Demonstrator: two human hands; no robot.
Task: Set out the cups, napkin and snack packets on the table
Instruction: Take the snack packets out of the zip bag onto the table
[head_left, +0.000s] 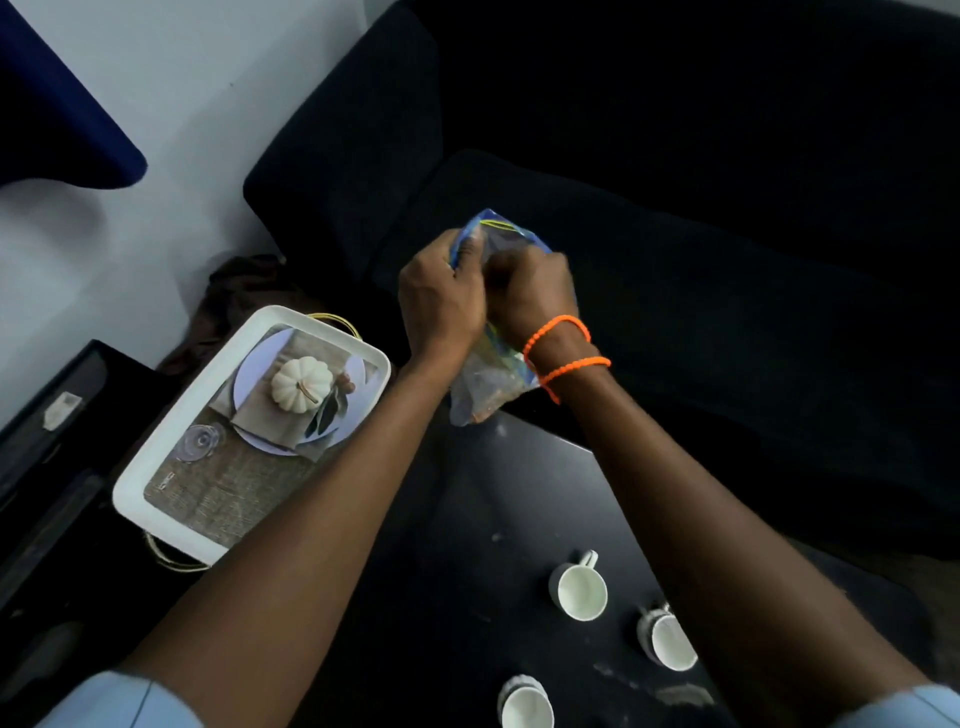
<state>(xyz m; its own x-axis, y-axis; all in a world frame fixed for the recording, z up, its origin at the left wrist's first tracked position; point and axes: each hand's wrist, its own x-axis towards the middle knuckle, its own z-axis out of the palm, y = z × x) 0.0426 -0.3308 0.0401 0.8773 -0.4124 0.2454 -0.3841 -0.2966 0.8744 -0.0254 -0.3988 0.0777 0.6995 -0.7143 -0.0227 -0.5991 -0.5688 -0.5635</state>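
Our left hand (441, 301) and right hand (530, 296) both clenched around a clear snack bag (485, 387) above the table's (467, 519) far edge, its contents blurred, three cups (579, 590) near us, one cut off below

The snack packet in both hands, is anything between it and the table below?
Nothing visible. The snack packet, gripped by the left hand and right hand, hangs over a bare stretch of black table; the three cups sit nearer the person.

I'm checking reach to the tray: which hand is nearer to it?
Left. The left hand is just right of the tray's far corner; the right hand is beyond it, farther right. Both grip the snack packet.
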